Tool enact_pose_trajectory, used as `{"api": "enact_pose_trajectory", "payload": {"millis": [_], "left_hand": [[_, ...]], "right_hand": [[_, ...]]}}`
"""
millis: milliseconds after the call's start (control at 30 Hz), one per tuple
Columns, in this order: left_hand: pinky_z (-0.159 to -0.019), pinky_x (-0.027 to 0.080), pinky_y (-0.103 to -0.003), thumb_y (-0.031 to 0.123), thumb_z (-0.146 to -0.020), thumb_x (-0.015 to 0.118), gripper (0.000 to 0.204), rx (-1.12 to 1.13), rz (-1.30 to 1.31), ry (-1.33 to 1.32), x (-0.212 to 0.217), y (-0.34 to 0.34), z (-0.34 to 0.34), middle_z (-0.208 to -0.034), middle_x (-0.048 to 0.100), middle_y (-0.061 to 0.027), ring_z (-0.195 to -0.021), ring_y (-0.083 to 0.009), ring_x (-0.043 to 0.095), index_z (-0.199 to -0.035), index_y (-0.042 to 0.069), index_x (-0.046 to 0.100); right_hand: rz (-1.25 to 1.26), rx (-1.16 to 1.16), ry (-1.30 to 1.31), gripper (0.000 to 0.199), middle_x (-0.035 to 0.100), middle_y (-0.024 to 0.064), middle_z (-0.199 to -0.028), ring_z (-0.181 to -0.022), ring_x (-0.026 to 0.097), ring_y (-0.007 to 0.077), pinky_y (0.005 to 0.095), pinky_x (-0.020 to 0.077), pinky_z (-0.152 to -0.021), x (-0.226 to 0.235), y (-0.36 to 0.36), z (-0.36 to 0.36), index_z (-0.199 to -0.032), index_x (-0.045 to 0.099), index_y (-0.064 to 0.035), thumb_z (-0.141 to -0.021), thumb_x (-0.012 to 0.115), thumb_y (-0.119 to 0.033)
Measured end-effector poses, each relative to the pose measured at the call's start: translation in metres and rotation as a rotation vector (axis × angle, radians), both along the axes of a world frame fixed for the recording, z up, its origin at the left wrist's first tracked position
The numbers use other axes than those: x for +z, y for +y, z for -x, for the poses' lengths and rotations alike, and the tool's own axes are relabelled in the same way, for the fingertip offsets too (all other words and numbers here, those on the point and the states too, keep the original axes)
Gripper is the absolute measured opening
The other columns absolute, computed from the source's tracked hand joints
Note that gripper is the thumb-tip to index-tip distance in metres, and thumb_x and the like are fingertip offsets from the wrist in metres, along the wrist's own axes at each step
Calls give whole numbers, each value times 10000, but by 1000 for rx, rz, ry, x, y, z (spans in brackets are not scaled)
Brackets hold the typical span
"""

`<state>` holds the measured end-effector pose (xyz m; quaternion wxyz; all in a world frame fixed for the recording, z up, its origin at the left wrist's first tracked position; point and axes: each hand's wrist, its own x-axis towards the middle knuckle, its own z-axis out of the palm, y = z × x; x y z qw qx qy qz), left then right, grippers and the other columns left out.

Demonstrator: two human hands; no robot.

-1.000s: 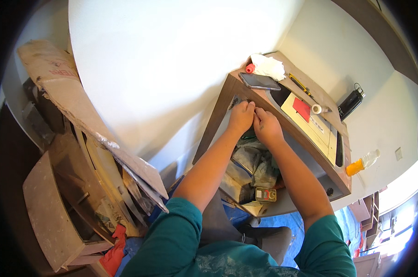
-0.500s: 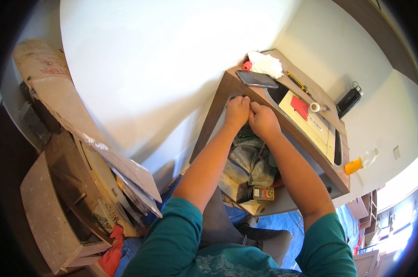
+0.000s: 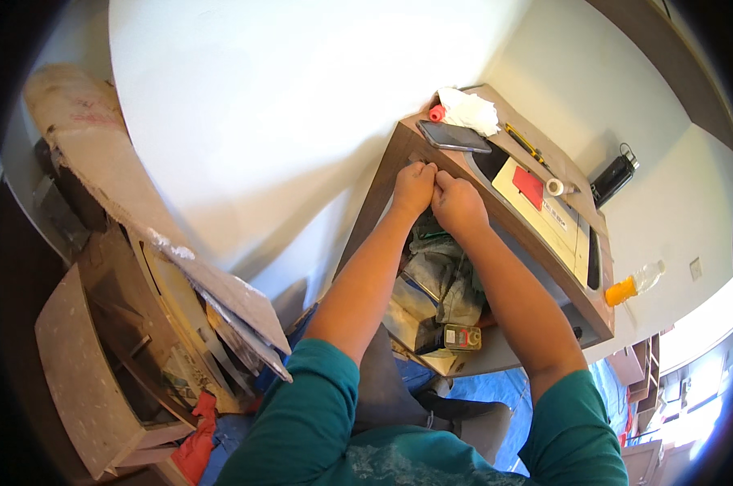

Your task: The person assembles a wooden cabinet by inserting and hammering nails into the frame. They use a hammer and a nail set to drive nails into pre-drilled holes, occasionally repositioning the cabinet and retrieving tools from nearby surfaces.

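- Hands: left hand [image 3: 413, 186] and right hand [image 3: 457, 204] are pressed together, curled, on the front edge of the wooden cabinet [image 3: 386, 182]; anything pinched is hidden.
- Phone [image 3: 454, 136] lies on that cabinet, just beyond.
- Progress cannot be judged; work seems midway.

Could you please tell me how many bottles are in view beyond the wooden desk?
2. A black bottle stands against the wall past the desk's far edge; a clear plastic bottle with an orange base lies further right, by the desk's end. Others may be hidden.
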<state>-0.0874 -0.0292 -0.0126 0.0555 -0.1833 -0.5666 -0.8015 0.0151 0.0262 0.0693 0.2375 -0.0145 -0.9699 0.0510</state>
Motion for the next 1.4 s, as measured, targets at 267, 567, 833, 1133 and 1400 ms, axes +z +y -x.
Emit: {"api": "enact_pose_trajectory", "payload": {"millis": [267,567,833,1133,1400], "left_hand": [[-681,460,-439,257,-918,597,356,-62,-68,-47,-1,-5,7,-774,635,-257,-692,-346,607,-771,-66,629],[-696,468,-488,313,-941,562,397,103,219,94,19,-16,-22,-802,632,-287,-763,-455,614,-803,-51,643],[-711,480,-501,286,-936,563,379,140,182,149,11,-19,-8,-825,634,-307,-782,-475,629,-801,-58,650],[-696,480,-492,286,-923,568,390,91,153,76,15,-19,-2,-806,635,-305,-747,-458,636,-792,-72,651],[-698,479,-477,288,-912,573,379,29,135,65,11,-21,9,-813,642,-293,-747,-434,637,-797,-63,657]], "right_hand": [[19,-17,-62,239,679,269,-877,-853,666,460,564,526,-770,11,-13,1,-991,610,-58,-981,492,-266],[-28,14,-27,228,648,275,-873,-836,655,474,559,530,-761,-6,11,-6,-1044,593,-82,-993,490,-280],[-2,62,56,153,626,256,-785,-777,618,461,566,486,-711,-8,2,3,-929,591,-46,-940,554,-194],[-10,-1,23,164,633,267,-767,-778,630,469,566,495,-718,-1,-7,7,-921,602,-51,-939,547,-204],[13,-4,12,170,651,274,-804,-796,644,457,569,497,-713,1,-12,14,-924,602,-50,-949,537,-205]]}}
